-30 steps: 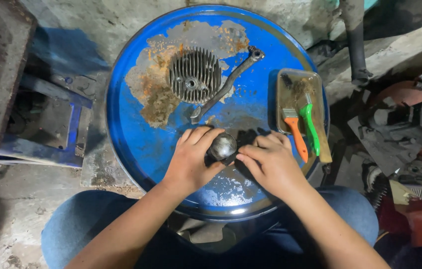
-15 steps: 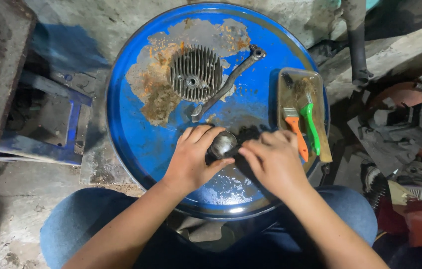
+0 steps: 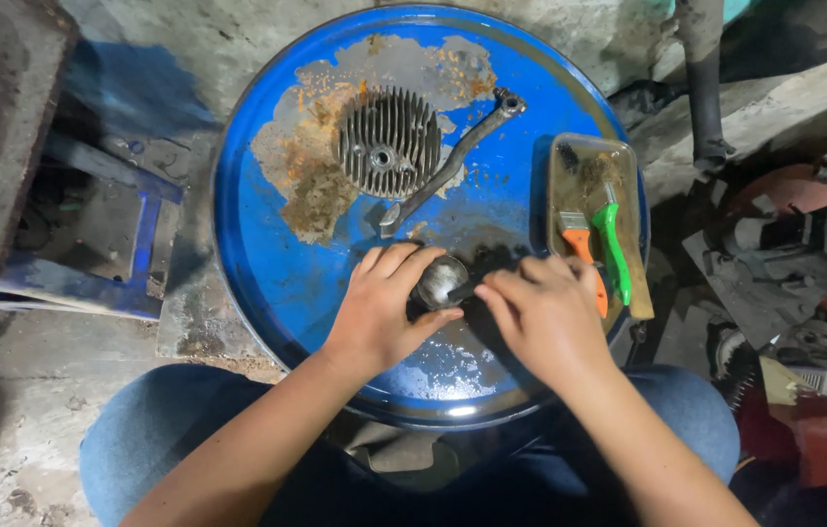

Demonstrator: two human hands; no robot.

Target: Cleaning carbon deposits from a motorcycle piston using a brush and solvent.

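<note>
Blue and rust-patched, the drum lid (image 3: 267,254) serves as the table here, and both hands are down at its near edge. The left hand (image 3: 384,312) is curled round a small grey metal part (image 3: 441,281), fingers over the top and thumb underneath, gripping it. The right hand (image 3: 545,312) sits just beside it, fingers bent down and pressed at the part's right side; whether it actually pinches anything, I cannot tell. The part rests on a dark greasy smear near the lid's middle. Further back lies a round finned head (image 3: 389,141), with a long lever (image 3: 452,161) slanting beside it. To the right, a tray (image 3: 569,161) holds an orange brush (image 3: 581,246) and a green brush (image 3: 613,239), close to the right hand's knuckles.
</note>
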